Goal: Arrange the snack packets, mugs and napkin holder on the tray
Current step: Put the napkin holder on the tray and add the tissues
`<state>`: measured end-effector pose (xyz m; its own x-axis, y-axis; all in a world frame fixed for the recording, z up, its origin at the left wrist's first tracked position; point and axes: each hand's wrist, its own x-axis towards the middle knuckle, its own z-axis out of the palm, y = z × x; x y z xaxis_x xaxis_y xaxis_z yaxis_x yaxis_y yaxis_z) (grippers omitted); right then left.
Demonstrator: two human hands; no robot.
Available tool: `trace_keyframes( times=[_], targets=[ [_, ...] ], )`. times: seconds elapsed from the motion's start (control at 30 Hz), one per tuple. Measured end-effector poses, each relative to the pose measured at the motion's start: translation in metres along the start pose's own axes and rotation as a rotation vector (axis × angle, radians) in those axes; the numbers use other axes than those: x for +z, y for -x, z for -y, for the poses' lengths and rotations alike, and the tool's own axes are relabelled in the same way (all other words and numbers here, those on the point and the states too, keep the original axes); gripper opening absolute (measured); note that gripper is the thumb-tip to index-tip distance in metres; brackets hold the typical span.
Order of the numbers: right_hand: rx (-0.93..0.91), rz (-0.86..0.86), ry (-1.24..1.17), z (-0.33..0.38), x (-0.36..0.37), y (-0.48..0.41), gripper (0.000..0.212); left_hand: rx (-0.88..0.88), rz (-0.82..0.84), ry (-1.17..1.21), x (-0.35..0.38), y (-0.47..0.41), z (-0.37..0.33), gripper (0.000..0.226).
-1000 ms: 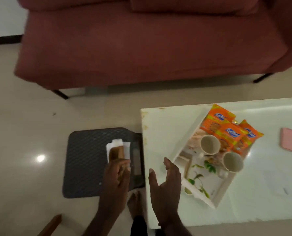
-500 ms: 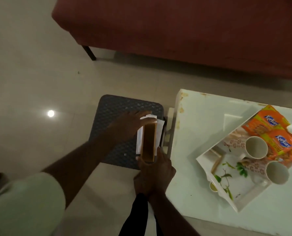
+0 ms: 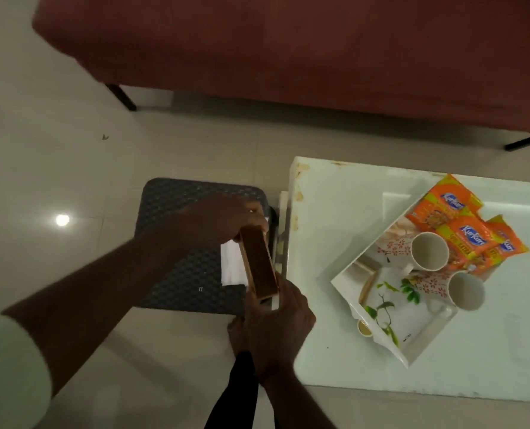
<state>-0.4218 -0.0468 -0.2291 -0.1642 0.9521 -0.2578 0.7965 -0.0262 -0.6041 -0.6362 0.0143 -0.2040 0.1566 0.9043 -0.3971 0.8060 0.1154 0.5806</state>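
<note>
- While gripped at both ends, wooden napkin holder (image 3: 259, 265) now lifted clear of dark floor mat (image 3: 177, 243), where it stood a second ago.
- Left hand (image 3: 223, 219) clasped on far end, right hand (image 3: 276, 323) pinching near end; white napkins (image 3: 231, 267) fanned beneath.
- Awaiting it on white table (image 3: 335, 212): floral tray (image 3: 412, 345), already carrying two mugs (image 3: 427, 251) and orange snack packets (image 3: 461, 224); probably the last piece to place.

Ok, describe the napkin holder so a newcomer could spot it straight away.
Start at the white table and look just off its left end, above the dark mat on the floor. There the left hand and right hand hold the napkin holder by its two ends. It is the only brown wooden slab, with white napkins beside it.
</note>
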Motion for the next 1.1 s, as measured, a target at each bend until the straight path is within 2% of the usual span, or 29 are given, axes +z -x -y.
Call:
trace_keyframes(
  times=[0.07,0.13,0.4,0.57,0.8,1.1],
  targets=[
    [-0.044,-0.059,-0.022,-0.012,-0.028,-0.007,0.046,0.081,0.018,-0.034,-0.005,-0.005,-0.023,0.029],
    [-0.037,-0.084,-0.03,-0.031,-0.055,-0.017,0.051,0.151,-0.055,-0.086,-0.002,-0.014,-0.043,0.038],
    [-0.004,-0.232,0.056,-0.132,-0.148,-0.054,0.057,0.139,0.039,-0.056,0.056,-0.091,-0.139,0.048],
    [0.049,-0.221,0.112,-0.188,-0.183,-0.066,0.053,0.134,0.04,0.018,0.098,-0.125,-0.179,0.055],
    [0.093,-0.14,0.143,-0.24,-0.182,-0.076,0.047,0.07,0.057,-0.024,0.15,-0.148,-0.2,0.052],
    [0.116,-0.065,0.125,-0.266,-0.158,-0.09,0.042,-0.003,0.089,-0.141,0.185,-0.162,-0.19,0.049]
  ],
)
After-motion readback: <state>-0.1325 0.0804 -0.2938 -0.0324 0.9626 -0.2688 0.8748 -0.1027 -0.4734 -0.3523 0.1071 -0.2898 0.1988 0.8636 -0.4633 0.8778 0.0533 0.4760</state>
